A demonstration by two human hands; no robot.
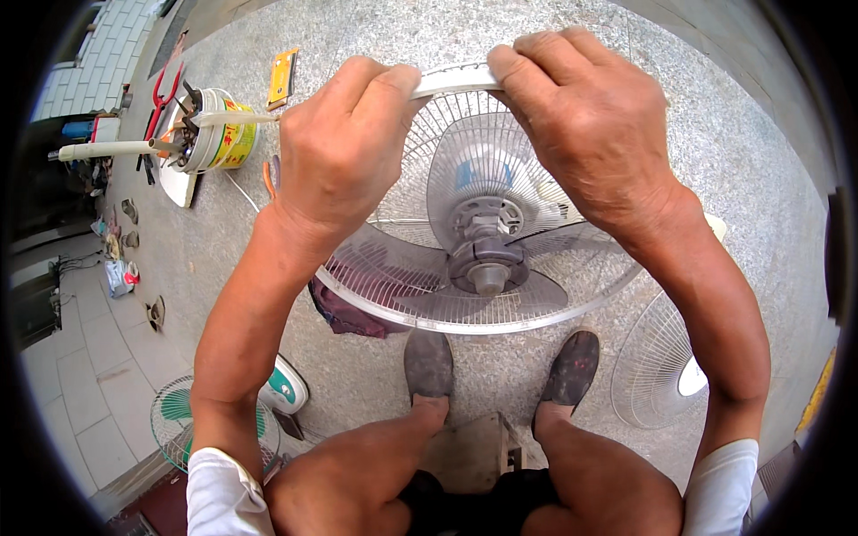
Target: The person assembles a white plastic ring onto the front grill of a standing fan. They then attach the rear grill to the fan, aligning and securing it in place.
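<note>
An electric fan (490,279) stands in front of me, its grey see-through blades and hub bare on my side, with a wire cage behind them. Along the cage's top edge runs a white rim strip (454,80). My left hand (344,147) is closed over the left part of this strip, thumb and fingers pressed together. On its right part my right hand (585,125) grips in the same way, fingers curled over the edge. A short stretch of the strip shows between them. A loose round wire grille (648,371) with a white centre lies at the right.
At the left stands a tool-filled bucket (234,143), near a yellow box (282,79) and an orange-handled tool (269,180). A dark maroon cloth (349,314) lies under the fan. Lower left are a green fan (172,413) and a white-and-green base (284,386). A wooden stool (465,451) is below me.
</note>
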